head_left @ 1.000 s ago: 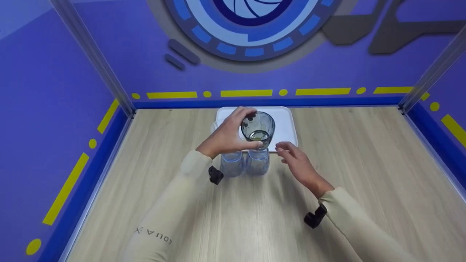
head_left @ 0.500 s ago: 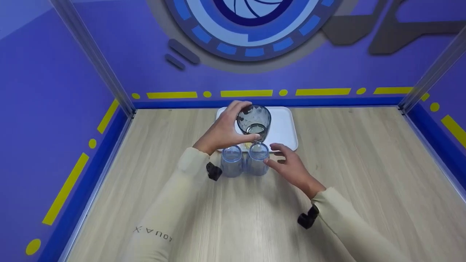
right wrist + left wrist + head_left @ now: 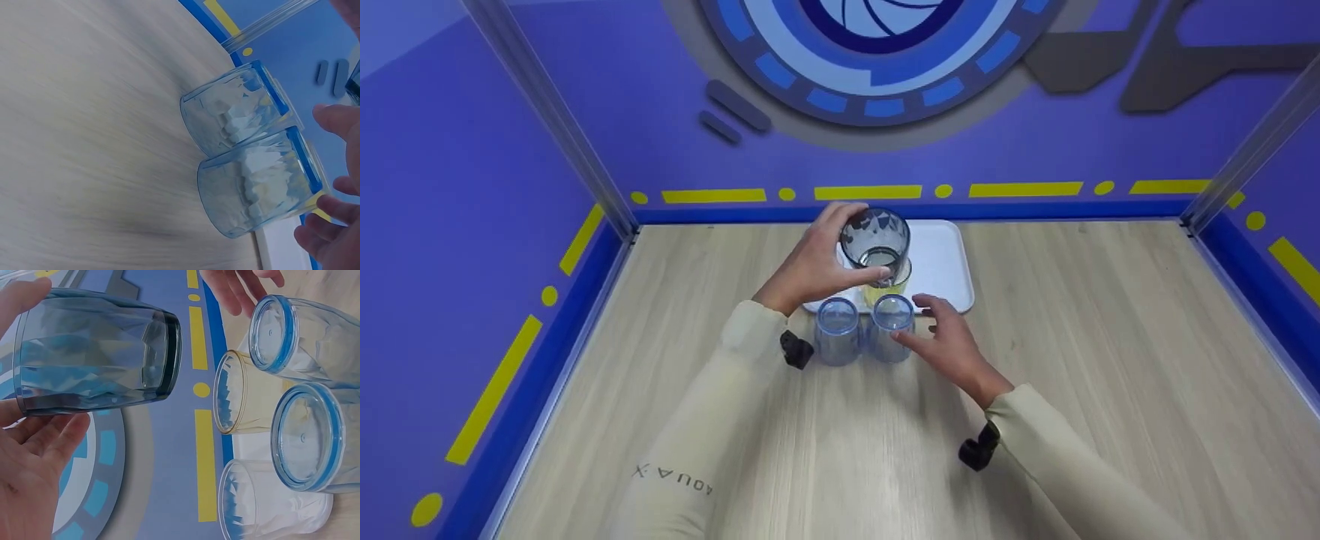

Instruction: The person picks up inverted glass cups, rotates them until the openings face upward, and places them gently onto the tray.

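- Tabletop (image 3: 1110, 360): pale wood grain, walled on three sides by purple panels with yellow dashes.
- White tray (image 3: 941, 259): at the far middle of the tabletop, against the back wall. A yellow-tinted glass (image 3: 239, 391) and a clear glass (image 3: 264, 506) stand on it, both upright as far as the left wrist view shows.
- Left hand (image 3: 810, 266): raised above the tray's near edge, fingers and thumb curled round a dark blue-grey glass (image 3: 875, 238). The glass is tilted, its mouth turned toward the person; it hangs in the air, touching nothing but the hand.
- Right hand (image 3: 949, 341): low over the tabletop, fingers loosely spread and holding nothing, fingertips just beside the right one of two blue-rimmed glasses. Whether they touch it cannot be told.
- Right blue-rimmed glass (image 3: 893, 326) and left blue-rimmed glass (image 3: 838, 330): upright on the tabletop just in front of the tray, side by side and close enough to seem touching, faceted walls, seemingly empty.
- Black wrist mounts (image 3: 976, 450): one strapped at each cream sleeve cuff.
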The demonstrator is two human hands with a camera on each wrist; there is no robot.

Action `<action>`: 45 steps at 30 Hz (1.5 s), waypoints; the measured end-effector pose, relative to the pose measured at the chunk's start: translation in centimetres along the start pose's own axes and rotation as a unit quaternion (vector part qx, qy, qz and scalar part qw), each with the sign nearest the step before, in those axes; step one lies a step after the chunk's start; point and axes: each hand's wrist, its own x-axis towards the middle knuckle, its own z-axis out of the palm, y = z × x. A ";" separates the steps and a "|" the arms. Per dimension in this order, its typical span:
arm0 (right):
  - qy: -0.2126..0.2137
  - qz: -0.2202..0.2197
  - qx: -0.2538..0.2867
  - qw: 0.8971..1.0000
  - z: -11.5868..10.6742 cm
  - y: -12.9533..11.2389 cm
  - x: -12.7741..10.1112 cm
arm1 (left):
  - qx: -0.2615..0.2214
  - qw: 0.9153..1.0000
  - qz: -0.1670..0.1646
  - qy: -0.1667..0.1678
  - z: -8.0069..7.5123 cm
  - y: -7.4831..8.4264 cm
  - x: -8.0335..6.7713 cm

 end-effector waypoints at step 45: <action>0.017 0.057 -0.042 0.997 2.6 -1.0 1.5 | 0.000 0.997 -0.069 0.043 -0.3 -1.7 1.9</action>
